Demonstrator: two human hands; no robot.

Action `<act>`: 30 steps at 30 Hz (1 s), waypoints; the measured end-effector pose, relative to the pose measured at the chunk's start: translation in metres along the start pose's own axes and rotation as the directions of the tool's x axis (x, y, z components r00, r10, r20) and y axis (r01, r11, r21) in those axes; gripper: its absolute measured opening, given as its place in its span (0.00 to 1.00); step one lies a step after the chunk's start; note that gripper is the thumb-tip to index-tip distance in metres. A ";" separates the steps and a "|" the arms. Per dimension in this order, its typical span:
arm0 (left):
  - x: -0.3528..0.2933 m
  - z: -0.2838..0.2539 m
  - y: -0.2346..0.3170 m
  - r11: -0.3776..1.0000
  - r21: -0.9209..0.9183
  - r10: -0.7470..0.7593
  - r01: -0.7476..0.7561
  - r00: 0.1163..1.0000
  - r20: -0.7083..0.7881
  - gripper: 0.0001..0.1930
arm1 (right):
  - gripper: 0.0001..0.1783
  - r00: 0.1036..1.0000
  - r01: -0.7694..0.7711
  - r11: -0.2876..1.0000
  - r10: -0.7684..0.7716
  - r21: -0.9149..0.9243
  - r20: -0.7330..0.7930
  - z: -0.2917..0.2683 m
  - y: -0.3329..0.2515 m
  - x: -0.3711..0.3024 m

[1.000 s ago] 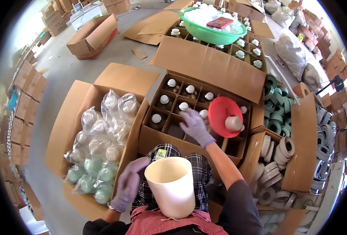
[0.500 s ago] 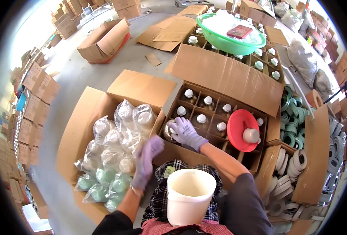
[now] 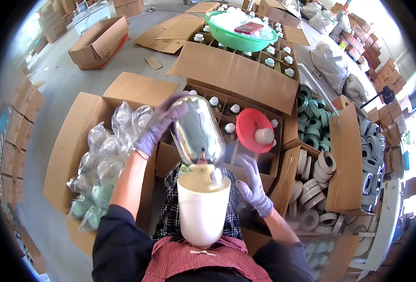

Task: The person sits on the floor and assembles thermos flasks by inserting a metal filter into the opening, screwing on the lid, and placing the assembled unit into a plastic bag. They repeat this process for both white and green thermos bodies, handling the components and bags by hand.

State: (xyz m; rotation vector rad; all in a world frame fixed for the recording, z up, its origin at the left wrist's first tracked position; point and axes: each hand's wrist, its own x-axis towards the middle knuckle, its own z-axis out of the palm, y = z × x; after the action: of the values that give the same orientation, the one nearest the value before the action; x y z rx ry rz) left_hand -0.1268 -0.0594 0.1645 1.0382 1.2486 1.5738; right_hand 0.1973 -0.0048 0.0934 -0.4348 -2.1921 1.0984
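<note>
My left hand (image 3: 163, 120), in a lilac glove, is closed round the upper end of a silvery glass flask liner (image 3: 199, 131). The liner tilts bottom-up, its lower end over the mouth of a white plastic pot (image 3: 203, 214) in my lap. A pale whitish piece shows between liner and pot; I cannot tell which it belongs to. My right hand (image 3: 252, 185), gloved alike, is raised right of the pot with fingers apart and nothing in them. Beyond lies a divided carton (image 3: 170, 157) of white-capped liners, with a red dish (image 3: 249, 123) holding a round whitish piece on top.
At left stands a carton (image 3: 60, 160) of plastic-bagged cups (image 3: 107, 150), some greenish. Boxes of green rings (image 3: 311, 113), white rings (image 3: 311, 185) and grey rings (image 3: 370, 150) are on the right. A green basin (image 3: 238, 40) rests on another divided carton at the back.
The liner has come out of the divided carton, where my right hand touched it, to above the pot. My left hand now holds it; my right hand has let go and drawn back.
</note>
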 end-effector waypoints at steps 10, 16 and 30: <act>-0.247 -0.005 -0.037 0.916 0.143 -0.305 0.374 0.884 -0.355 0.29 | 0.28 0.980 -0.193 0.961 0.181 0.200 0.077 0.076 -0.058 -0.216; -0.329 0.008 -0.081 0.740 0.651 -0.063 0.170 0.981 -0.184 0.35 | 0.42 0.985 -0.048 0.777 -0.066 0.627 0.156 0.075 -0.086 -0.073; -0.269 0.040 -0.092 0.916 0.397 -0.009 0.061 0.991 -0.131 0.28 | 0.44 0.991 0.132 0.950 -0.125 0.284 -0.044 0.026 -0.139 0.012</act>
State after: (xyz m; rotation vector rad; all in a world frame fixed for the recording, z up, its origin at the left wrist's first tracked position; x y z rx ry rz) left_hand 0.0010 -0.2921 0.0543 1.1721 1.7183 1.4036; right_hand 0.1699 -0.0969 0.1981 -0.1742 -1.9670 1.3049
